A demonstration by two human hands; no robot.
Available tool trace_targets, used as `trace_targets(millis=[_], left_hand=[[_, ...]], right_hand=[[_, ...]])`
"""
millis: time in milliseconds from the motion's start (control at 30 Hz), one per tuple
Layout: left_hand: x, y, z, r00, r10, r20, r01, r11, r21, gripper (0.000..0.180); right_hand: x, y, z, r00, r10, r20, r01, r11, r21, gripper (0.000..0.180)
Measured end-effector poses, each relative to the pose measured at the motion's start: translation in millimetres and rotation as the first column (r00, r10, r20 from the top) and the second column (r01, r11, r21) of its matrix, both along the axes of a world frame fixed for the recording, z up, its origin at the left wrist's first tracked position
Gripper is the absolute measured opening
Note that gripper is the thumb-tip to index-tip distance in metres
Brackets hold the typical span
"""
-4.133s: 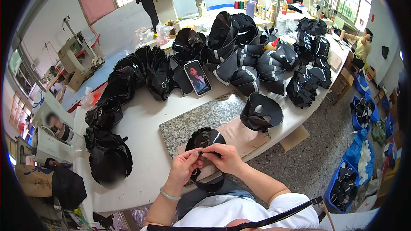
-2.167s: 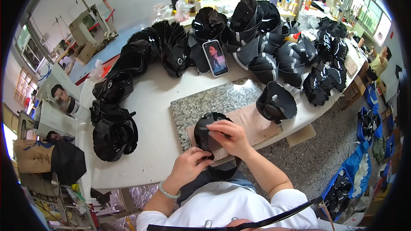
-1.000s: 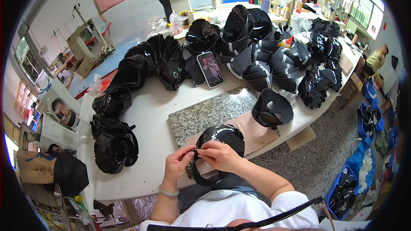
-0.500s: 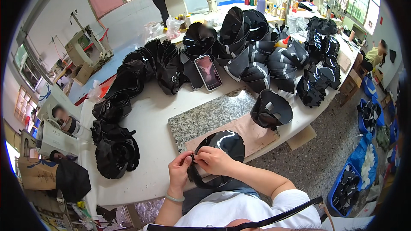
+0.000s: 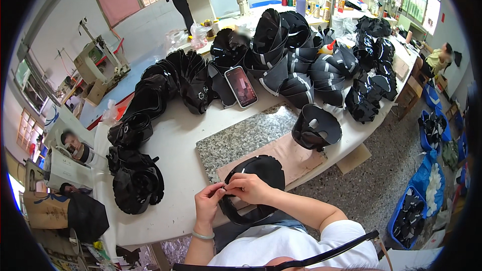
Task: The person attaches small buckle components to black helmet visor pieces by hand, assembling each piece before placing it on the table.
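Observation:
A black, curved shoe upper [image 5: 268, 169] is bent into a loop in front of me, close to the table's near edge. My left hand [image 5: 207, 204] and my right hand [image 5: 251, 189] meet at its left rim, fingertips pinched together on the edge. What lies between the fingertips is too small to make out. The lower part of the loop hangs below my right hand. Another black upper [image 5: 318, 126] stands on its own to the right, partly over a pale pink sheet [image 5: 287, 156]. That sheet lies along the near side of a speckled granite slab [image 5: 236, 138].
Rows of nested black uppers [image 5: 150, 93] curve round the back and left of the white table [image 5: 173, 170]. A lit phone [image 5: 242, 88] leans against them. Sewing machines [image 5: 221, 2] stand behind. Blue bins [image 5: 407, 218] sit on the floor at right; other people work farther off.
The upper has turned slightly and its glossy reflection has faded. Both hands stay pinched at its left rim, with small finger shifts. The phone screen's picture is different. The view has shifted a little.

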State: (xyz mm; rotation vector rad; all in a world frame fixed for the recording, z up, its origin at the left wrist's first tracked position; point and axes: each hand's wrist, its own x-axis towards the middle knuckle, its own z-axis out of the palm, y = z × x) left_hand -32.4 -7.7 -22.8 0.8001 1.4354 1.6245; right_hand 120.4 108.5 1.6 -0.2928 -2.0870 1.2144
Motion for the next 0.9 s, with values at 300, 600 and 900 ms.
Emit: trace_targets(millis=[300,600,900], left_hand=[[2,7,19,0.995,-0.068,0.067,0.063,0.995,0.076,0.025],[-5,12,27,0.988,-0.117,0.096,0.112,0.992,0.058,0.053],[25,24,118,0.554,0.250,-0.794,-0.024,0.958,0.285,0.056]], right_hand=[[1,-8,2,0.990,-0.103,-0.092,0.102,0.995,-0.014,0.010],[2,-7,5,0.989,-0.124,-0.084,0.119,0.991,-0.058,0.012],[-16,10,34,0.900,-0.275,-0.338,-0.082,0.656,-0.750,0.019]])
